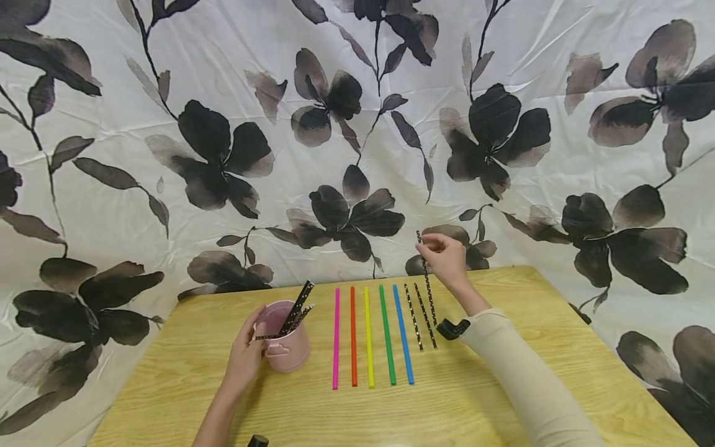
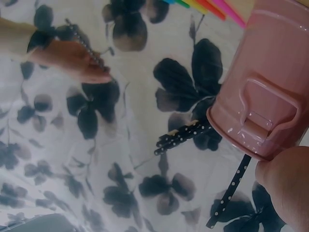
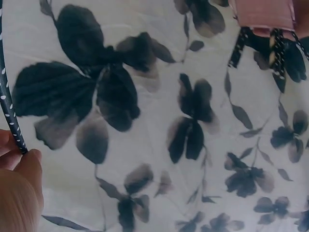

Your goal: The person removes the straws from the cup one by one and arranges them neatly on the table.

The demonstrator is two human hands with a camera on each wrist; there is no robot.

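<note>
My right hand (image 1: pixel 447 257) pinches a black straw with white dots (image 1: pixel 428 288) near its upper end, above the right side of the table. In the right wrist view, the thumb and fingers hold that dotted straw (image 3: pixel 8 106). On the left, my left hand (image 1: pixel 246 352) grips a small pink metal bucket (image 1: pixel 293 358) by its side. Several black dotted straws (image 1: pixel 296 310) lean inside the bucket and stick out over its rim. The left wrist view shows the bucket's folded side handle (image 2: pixel 270 108) and the left thumb (image 2: pixel 287 181) against the rim.
Between the hands lies a row of straws on the wooden table (image 1: pixel 184 385): pink (image 1: pixel 336 338), red (image 1: pixel 353 335), yellow (image 1: pixel 368 338), green (image 1: pixel 387 335), blue (image 1: pixel 403 335), then two black dotted straws (image 1: pixel 414 318). A floral cloth (image 1: pixel 357 155) hangs behind the table.
</note>
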